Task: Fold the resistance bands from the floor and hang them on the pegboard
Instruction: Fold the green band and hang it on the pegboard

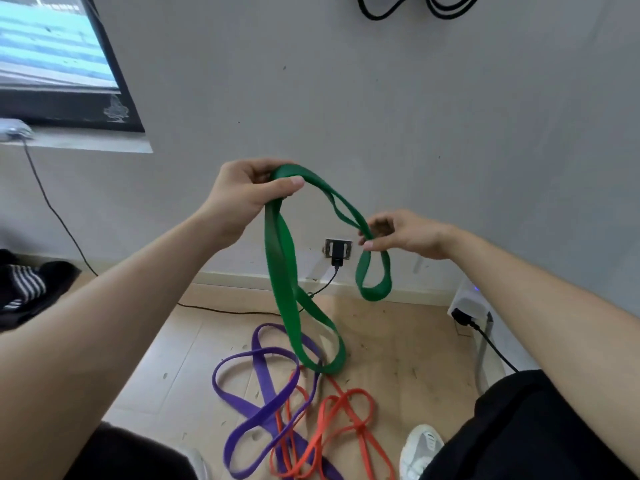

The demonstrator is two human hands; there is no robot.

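A wide green resistance band (282, 271) hangs in the air between both hands. My left hand (242, 195) grips its top bend at centre. My right hand (398, 233) pinches another part of it to the right, and a small loop dangles below those fingers. The band's long loop droops down to just above the floor. A purple band (259, 407) and an orange band (346, 424) lie tangled on the wooden floor below. Two black bands (415, 8) hang on the wall at the top edge. The pegboard itself is out of view.
A wall socket with a black plug (337, 252) and its cable sits behind the green band. A white device (467, 299) with a black cord stands at the right wall. A window (59, 64) is upper left. Dark clothing (24, 289) lies at left. A white shoe (420, 448) is at the bottom.
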